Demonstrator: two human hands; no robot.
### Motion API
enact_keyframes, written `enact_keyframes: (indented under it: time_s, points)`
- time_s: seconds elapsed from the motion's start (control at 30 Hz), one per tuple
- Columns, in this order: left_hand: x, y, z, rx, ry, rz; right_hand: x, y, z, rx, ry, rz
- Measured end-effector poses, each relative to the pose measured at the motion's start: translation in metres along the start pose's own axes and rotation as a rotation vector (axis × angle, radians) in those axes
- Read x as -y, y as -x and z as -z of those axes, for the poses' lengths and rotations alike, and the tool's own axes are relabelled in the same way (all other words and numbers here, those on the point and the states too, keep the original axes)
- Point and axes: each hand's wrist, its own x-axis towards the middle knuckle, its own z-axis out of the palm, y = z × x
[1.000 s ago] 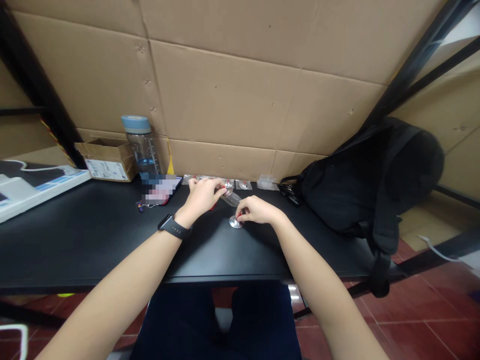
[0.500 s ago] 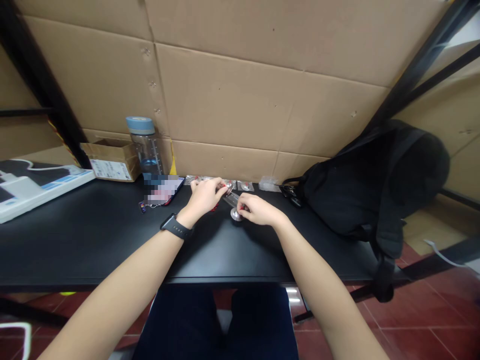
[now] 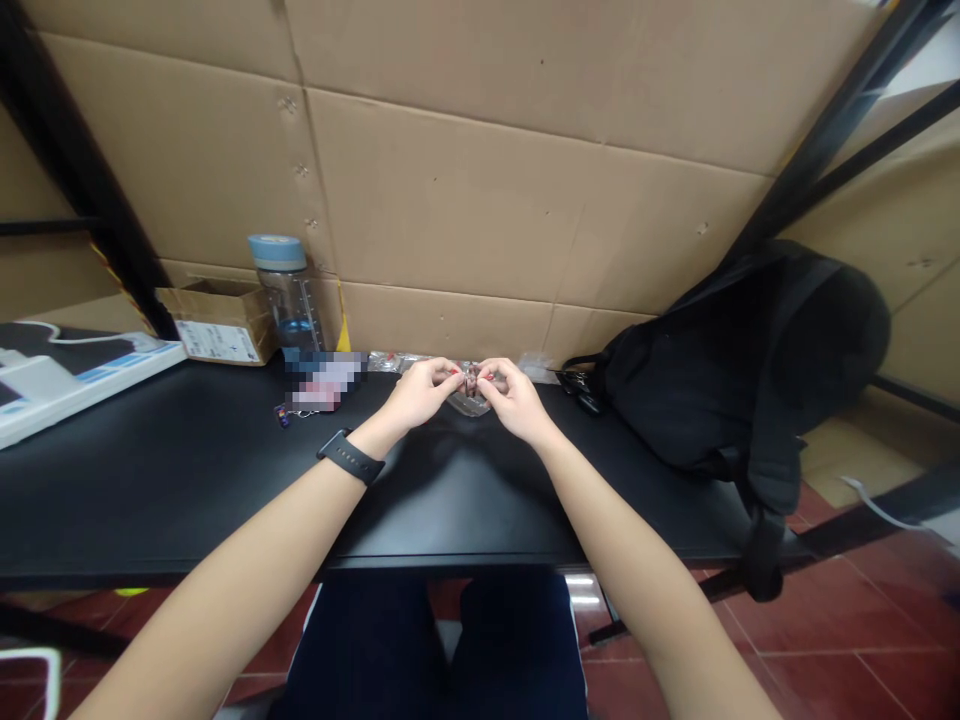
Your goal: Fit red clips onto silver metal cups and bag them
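Note:
Over the far middle of the table my left hand and my right hand meet, thumbs and fingers closed in pinches. Between their fingertips are small shiny silver round pieces, pressed close together. Bits of red show at both sets of fingertips. The exact kind of these pieces is too small to tell. Just below the fingers a clear plastic bag catches the light. Behind my left hand lie small clear packets with red and silver bits inside.
The black table carries a pixelated phone-like item, a bottle with a blue lid, an open cardboard box and a white power strip. On the right stands a black backpack. Cardboard walls the back.
My right hand has moved up and away from me, bringing its silver disc against the piece in my left hand. My left hand has shifted only slightly.

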Motion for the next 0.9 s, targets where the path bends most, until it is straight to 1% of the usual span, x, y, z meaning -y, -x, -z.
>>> enact_keyframes:
  time_s: [0.1,0.27,0.4,0.5,0.57,0.63,0.67,0.73,0.8,0.9]
  points:
    - [0.001,0.001,-0.001,0.018,0.037,-0.009,-0.001,0.0,-0.004,0.019,-0.143,-0.049]
    - [0.002,0.003,-0.003,0.008,0.018,0.022,-0.001,0.002,-0.004,0.044,-0.331,-0.107]
    - [0.0,0.004,-0.006,0.015,0.014,0.029,0.002,0.003,-0.002,0.099,-0.36,-0.112]
    - [-0.004,0.004,-0.005,0.018,0.02,0.034,0.004,0.003,0.0,0.095,-0.36,-0.143]
    - [-0.007,0.005,-0.002,-0.023,-0.051,0.063,0.005,0.002,0.002,0.073,-0.374,-0.162]
    - [-0.009,0.006,0.002,-0.076,-0.214,0.08,0.006,0.001,0.005,0.052,-0.385,-0.183]
    - [-0.009,0.007,0.004,-0.083,-0.323,0.067,0.006,0.0,0.007,0.04,-0.387,-0.199]
    - [-0.005,0.009,0.005,-0.026,-0.554,0.005,0.005,-0.001,0.01,0.021,-0.393,-0.242]
    - [0.002,0.012,0.004,0.093,-0.729,-0.063,0.004,-0.001,0.014,0.012,-0.412,-0.284]
    - [0.015,0.015,-0.002,0.261,-0.821,-0.1,0.002,-0.001,0.018,0.022,-0.436,-0.311]
